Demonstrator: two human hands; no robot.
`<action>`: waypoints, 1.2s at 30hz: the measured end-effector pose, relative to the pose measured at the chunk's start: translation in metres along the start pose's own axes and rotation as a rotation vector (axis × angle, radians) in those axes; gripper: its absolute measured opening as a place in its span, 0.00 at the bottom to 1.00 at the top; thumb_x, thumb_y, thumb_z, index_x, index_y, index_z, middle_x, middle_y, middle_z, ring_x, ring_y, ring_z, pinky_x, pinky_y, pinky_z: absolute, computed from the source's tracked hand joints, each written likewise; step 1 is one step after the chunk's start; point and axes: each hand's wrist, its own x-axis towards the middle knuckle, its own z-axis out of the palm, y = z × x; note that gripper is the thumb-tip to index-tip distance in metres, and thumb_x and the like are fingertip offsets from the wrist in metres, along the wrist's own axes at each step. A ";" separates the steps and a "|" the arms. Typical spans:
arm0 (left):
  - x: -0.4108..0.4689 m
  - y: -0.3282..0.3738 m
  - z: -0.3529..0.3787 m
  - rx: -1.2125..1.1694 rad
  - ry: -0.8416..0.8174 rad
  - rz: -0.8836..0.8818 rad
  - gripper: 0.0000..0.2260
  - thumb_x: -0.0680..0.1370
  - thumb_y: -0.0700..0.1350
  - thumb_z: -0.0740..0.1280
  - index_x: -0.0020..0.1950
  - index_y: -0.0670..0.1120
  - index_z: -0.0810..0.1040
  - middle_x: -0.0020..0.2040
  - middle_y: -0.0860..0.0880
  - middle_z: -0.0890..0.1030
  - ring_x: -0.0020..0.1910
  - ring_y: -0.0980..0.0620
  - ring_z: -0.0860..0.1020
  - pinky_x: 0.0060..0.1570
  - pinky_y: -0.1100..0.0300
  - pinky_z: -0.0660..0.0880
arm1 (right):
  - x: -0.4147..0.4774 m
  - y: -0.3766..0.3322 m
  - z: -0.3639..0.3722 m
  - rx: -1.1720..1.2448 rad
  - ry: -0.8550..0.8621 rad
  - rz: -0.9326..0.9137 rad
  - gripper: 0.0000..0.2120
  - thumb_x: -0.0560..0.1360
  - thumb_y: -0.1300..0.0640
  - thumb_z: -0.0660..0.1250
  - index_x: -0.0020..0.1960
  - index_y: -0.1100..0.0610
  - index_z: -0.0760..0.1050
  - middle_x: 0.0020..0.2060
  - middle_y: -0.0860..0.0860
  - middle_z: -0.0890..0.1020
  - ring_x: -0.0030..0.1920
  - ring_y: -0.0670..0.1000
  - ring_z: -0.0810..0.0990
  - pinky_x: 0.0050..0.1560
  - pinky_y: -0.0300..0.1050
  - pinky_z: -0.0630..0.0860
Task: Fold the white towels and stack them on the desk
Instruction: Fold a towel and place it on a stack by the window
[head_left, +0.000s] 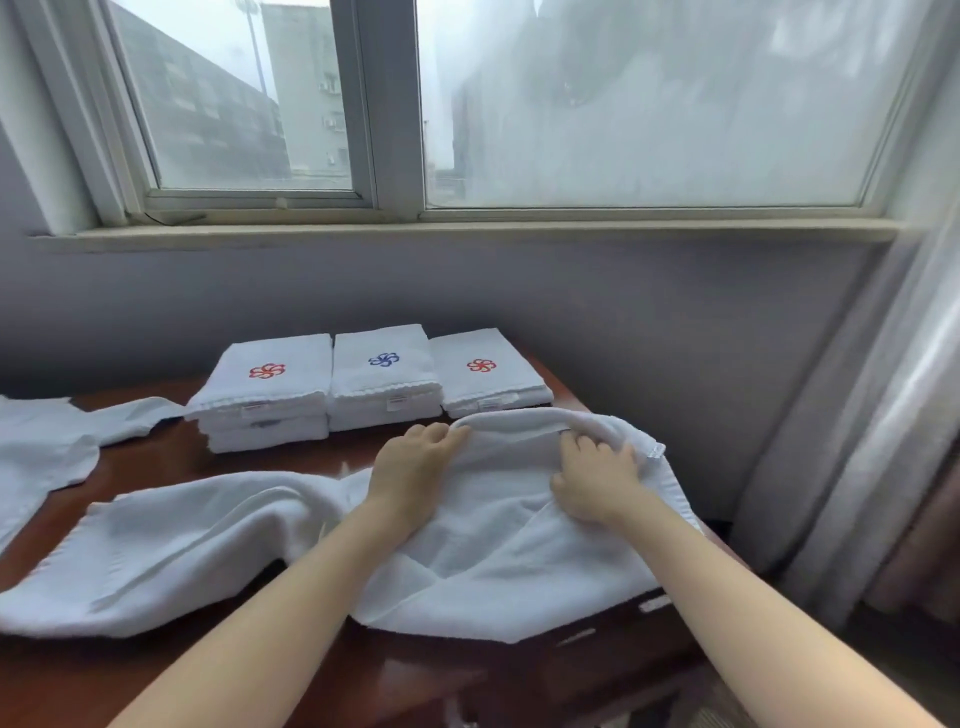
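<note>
On the tabletop, the towel stretches left to right; left hand and right hand each have a grip closed on its far hem.

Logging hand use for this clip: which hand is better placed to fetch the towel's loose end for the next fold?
Probably the left hand. The towel trails off to its side, while the right hand grips the far edge near the right corner and can anchor it.
</note>
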 end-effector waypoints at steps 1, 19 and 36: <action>0.003 0.001 0.002 -0.032 -0.021 -0.001 0.34 0.74 0.36 0.61 0.78 0.56 0.58 0.66 0.53 0.71 0.61 0.48 0.72 0.51 0.53 0.73 | 0.004 0.001 0.001 0.020 -0.002 0.006 0.26 0.81 0.53 0.52 0.77 0.57 0.52 0.75 0.54 0.61 0.74 0.59 0.59 0.74 0.66 0.47; -0.098 -0.156 -0.066 -0.307 -0.251 -0.401 0.17 0.81 0.51 0.51 0.55 0.50 0.78 0.54 0.56 0.80 0.55 0.50 0.77 0.53 0.52 0.71 | -0.022 -0.183 -0.041 0.869 -0.010 -0.675 0.14 0.77 0.52 0.66 0.62 0.49 0.78 0.55 0.45 0.83 0.58 0.43 0.79 0.63 0.44 0.74; -0.164 -0.225 -0.120 -0.448 -0.075 -0.544 0.11 0.68 0.57 0.57 0.30 0.51 0.67 0.32 0.59 0.75 0.43 0.57 0.77 0.34 0.56 0.65 | -0.018 -0.263 -0.064 0.870 -0.312 -0.744 0.19 0.69 0.43 0.67 0.39 0.60 0.78 0.32 0.49 0.72 0.33 0.48 0.69 0.34 0.45 0.64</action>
